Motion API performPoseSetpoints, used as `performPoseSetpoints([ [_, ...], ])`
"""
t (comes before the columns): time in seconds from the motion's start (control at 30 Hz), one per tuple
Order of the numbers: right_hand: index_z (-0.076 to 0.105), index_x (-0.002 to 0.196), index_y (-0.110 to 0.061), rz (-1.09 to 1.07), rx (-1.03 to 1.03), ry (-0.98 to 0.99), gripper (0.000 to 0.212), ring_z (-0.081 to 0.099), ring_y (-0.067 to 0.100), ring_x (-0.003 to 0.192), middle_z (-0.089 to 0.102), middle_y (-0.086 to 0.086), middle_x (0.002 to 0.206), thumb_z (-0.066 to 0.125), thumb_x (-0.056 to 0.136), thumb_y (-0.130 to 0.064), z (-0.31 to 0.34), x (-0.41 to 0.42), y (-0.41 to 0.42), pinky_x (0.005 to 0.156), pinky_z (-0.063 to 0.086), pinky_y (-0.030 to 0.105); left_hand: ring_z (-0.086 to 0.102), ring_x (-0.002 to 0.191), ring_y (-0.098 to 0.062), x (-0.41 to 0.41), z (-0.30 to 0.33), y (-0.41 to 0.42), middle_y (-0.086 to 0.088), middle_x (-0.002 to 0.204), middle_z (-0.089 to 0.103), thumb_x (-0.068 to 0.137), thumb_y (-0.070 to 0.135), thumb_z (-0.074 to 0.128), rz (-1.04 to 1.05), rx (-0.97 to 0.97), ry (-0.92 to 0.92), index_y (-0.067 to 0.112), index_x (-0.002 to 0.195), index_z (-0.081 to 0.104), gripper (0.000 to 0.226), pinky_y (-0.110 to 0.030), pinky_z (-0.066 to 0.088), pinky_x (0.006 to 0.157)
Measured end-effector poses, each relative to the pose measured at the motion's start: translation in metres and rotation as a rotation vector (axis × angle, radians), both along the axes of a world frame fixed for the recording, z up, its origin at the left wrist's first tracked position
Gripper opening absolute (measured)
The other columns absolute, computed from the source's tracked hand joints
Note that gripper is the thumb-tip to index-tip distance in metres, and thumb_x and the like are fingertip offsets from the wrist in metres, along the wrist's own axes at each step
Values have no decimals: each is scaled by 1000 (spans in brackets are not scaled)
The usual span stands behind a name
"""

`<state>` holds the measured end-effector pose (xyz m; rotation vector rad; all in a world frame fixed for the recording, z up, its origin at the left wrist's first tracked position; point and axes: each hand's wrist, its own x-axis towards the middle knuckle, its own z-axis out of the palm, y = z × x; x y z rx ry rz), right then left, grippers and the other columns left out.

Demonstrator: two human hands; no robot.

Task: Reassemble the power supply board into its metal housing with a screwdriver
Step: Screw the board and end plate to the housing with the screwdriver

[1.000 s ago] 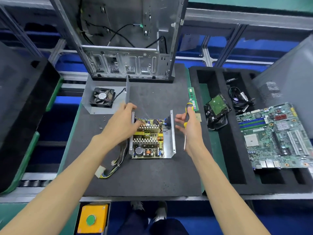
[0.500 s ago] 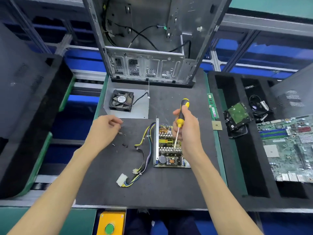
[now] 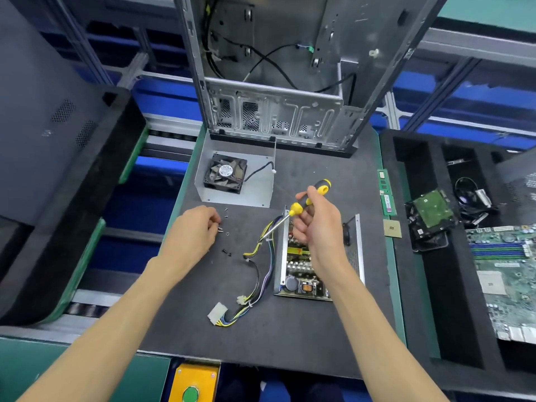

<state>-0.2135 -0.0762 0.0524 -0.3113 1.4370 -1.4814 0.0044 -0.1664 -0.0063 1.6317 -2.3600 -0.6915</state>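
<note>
The power supply board [image 3: 301, 274] lies inside its open metal housing [image 3: 357, 245] on the dark mat. Its bundle of coloured wires [image 3: 261, 274] trails off to the left and ends in a white connector [image 3: 217, 313]. My right hand [image 3: 316, 227] hovers over the board and holds a yellow and black screwdriver [image 3: 307, 198], whose shaft slants down and left toward the wires. My left hand [image 3: 194, 233] rests on the mat among several small loose screws [image 3: 226, 252], fingertips pinched at one screw [image 3: 219, 229].
The housing's metal cover with a black fan [image 3: 226, 175] lies behind the hands. An open computer case [image 3: 275, 111] stands at the back. A foam tray [image 3: 420, 285] on the right holds a hard drive [image 3: 429, 213] and a motherboard [image 3: 504, 274]. RAM sticks [image 3: 385, 192] and a CPU chip [image 3: 392, 228] lie beside it.
My left hand left the housing and moved left to the screws, where its fingers now pinch one. My right hand brought the screwdriver over the board and tilted its tip to the left.
</note>
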Motion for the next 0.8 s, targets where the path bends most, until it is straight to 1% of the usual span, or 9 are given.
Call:
performPoseSetpoints([
  [0.13, 69, 85, -15, 17, 14, 12, 31, 34, 12, 45, 44, 3, 65, 54, 104, -33, 4, -2, -1, 37, 30, 22, 64, 79, -22, -5, 8, -6, 5, 78, 64, 91, 11, 60, -8, 22, -73, 17, 87, 67, 11, -36, 50, 71],
  [0.2, 70, 84, -14, 11, 0, 7, 30, 41, 14, 45, 47, 5, 66, 55, 105, -31, 8, -1, 0, 37, 33, 23, 63, 75, -19, -6, 15, -5, 6, 75, 66, 91, 11, 59, 28, 25, -38, 17, 83, 66, 12, -36, 52, 71],
  [0.23, 70, 85, -13, -2, -22, -7, 30, 47, 15, 46, 51, 7, 66, 55, 105, -29, 9, -1, 0, 38, 37, 24, 61, 71, -15, -7, 20, -3, 6, 72, 66, 91, 11, 60, 66, 31, 24, 18, 81, 66, 13, -34, 53, 70],
  [0.3, 68, 89, -9, -41, -74, -62, 28, 60, 20, 52, 60, 8, 66, 54, 106, -25, 13, -2, 1, 42, 47, 27, 60, 62, -10, -16, 34, 3, 6, 68, 66, 90, 14, 63, 167, 109, 249, 19, 80, 69, 13, -27, 55, 64],
  [0.4, 64, 91, -4, -123, -110, -184, 27, 72, 26, 62, 64, 8, 64, 52, 107, -22, 16, -2, 2, 53, 58, 31, 67, 61, -15, -38, 60, 17, -1, 70, 71, 92, 12, 68, 271, 388, 746, 11, 85, 74, 9, -24, 56, 58],
  [0.47, 63, 91, -3, -171, -137, -243, 26, 75, 30, 67, 62, 8, 63, 53, 107, -21, 16, -2, 3, 58, 61, 33, 71, 69, -20, -52, 73, 25, -5, 75, 73, 93, 9, 68, 323, 607, 1029, 4, 90, 73, 9, -27, 58, 63],
  [0.5, 62, 91, -3, -189, -150, -258, 26, 75, 31, 69, 60, 8, 63, 53, 107, -21, 15, -2, 5, 61, 62, 33, 72, 73, -22, -57, 78, 28, -7, 78, 73, 93, 7, 67, 341, 702, 1130, 1, 92, 73, 8, -28, 59, 66],
  [0.63, 62, 91, -3, -257, -190, -280, 25, 76, 32, 75, 57, 8, 65, 54, 107, -21, 14, -9, 13, 66, 62, 35, 75, 86, -27, -71, 83, 33, -15, 87, 75, 93, 1, 64, 395, 927, 1337, -7, 101, 67, 12, -29, 60, 74],
  [0.8, 61, 94, -2, -331, -226, -269, 25, 76, 33, 77, 57, 8, 67, 54, 107, -22, 17, -19, 22, 69, 63, 36, 73, 100, -37, -83, 84, 37, -28, 99, 73, 93, 1, 64, 350, 931, 1372, -5, 96, 69, 9, -31, 60, 80],
])
